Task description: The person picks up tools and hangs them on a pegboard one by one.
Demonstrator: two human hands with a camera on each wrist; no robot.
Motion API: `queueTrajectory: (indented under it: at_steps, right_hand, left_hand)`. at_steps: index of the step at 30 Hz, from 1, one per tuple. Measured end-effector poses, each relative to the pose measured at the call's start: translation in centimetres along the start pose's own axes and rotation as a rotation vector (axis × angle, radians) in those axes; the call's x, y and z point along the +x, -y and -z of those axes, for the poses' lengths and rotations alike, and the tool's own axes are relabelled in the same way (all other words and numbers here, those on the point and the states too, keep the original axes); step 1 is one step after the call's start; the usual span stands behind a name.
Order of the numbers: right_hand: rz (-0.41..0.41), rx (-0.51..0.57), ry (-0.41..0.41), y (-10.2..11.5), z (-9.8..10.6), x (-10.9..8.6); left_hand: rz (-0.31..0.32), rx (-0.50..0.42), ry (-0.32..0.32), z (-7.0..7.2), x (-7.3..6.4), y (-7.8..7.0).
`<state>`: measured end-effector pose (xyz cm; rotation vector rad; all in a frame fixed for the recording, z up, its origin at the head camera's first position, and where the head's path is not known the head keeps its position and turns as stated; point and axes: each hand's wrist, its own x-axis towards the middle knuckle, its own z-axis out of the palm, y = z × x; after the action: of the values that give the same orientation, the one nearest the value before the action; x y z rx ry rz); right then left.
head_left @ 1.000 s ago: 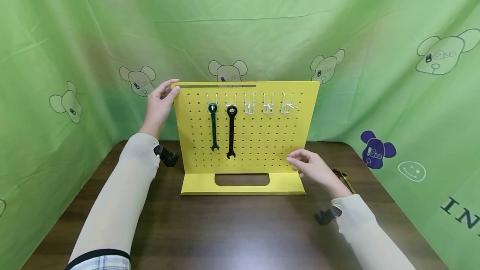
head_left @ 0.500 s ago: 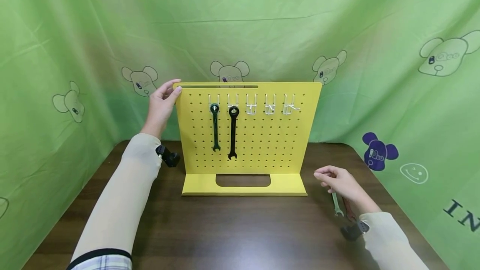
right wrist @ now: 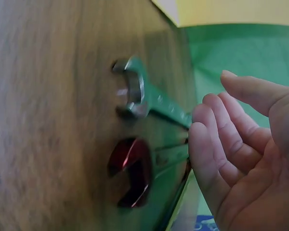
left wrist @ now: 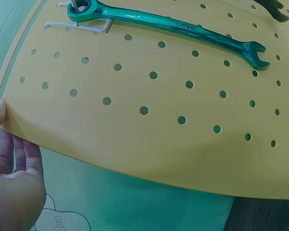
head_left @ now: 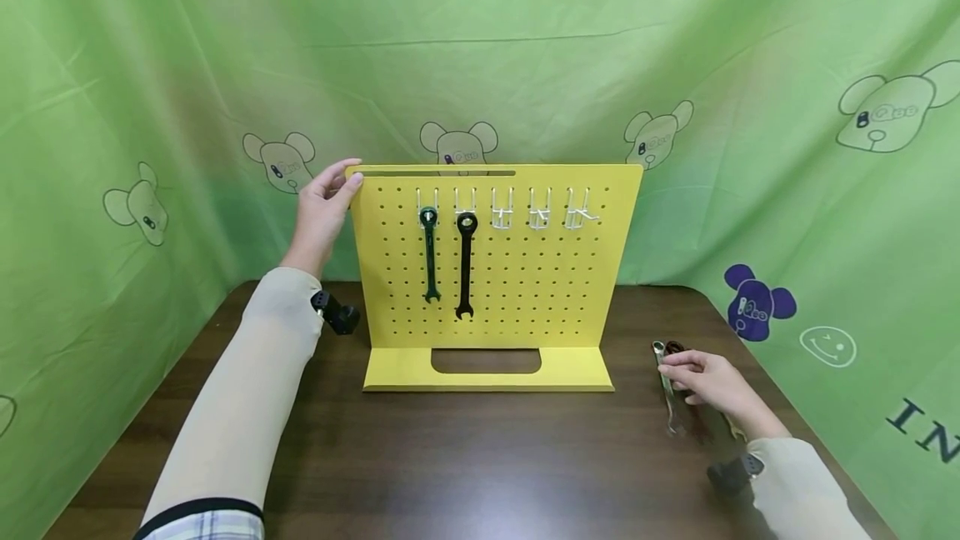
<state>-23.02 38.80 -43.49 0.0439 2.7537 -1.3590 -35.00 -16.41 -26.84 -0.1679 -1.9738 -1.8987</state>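
My left hand [head_left: 321, 211] pinches the top left corner of an upright yellow pegboard [head_left: 525, 290], thumb in front and fingers behind. From the board's white hooks hang a green ratchet wrench [head_left: 430, 257] and a black ratchet wrench [head_left: 465, 265]. On the right, my right hand [head_left: 712, 386] is over loose wrenches on the table, fingers bent softly and thumb apart. Nearest its fingertips lies a silvery wrench [head_left: 667, 390], greenish in the right wrist view. Beside that is a red wrench [right wrist: 130, 171], partly hidden by the hand. A gold wrench end [head_left: 735, 430] shows below the palm.
Bare white hooks [head_left: 539, 213] stick out of the board to the right of the hung wrenches. The board's foot [head_left: 487, 386] stands on a dark wooden table [head_left: 480, 457]. A green printed curtain [head_left: 480, 40] encloses the back and sides.
My right hand has moved from the board's lower right edge rightward and down to the loose wrenches, uncovering the silvery one's ring end. The left hand keeps its hold on the corner.
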Motion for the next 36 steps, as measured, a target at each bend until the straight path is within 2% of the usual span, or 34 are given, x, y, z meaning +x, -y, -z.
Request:
queueTrajectory:
  at_steps: [8,19,36]
  right_hand:
    - [-0.038,-0.013,0.004,-1.5,0.5,-0.1]
    - [-0.064,-0.18,-0.024,-1.9,0.8,0.8]
    - [-0.164,-0.136,-0.038,-1.5,0.5,1.9]
  left_hand:
    - [0.004,-0.009,-0.004,-0.2,0.0,0.0]
    - [-0.003,0.001,0.001,-0.2,0.1,0.0]
    - [0.004,-0.007,-0.007,0.0,0.0,-0.1]
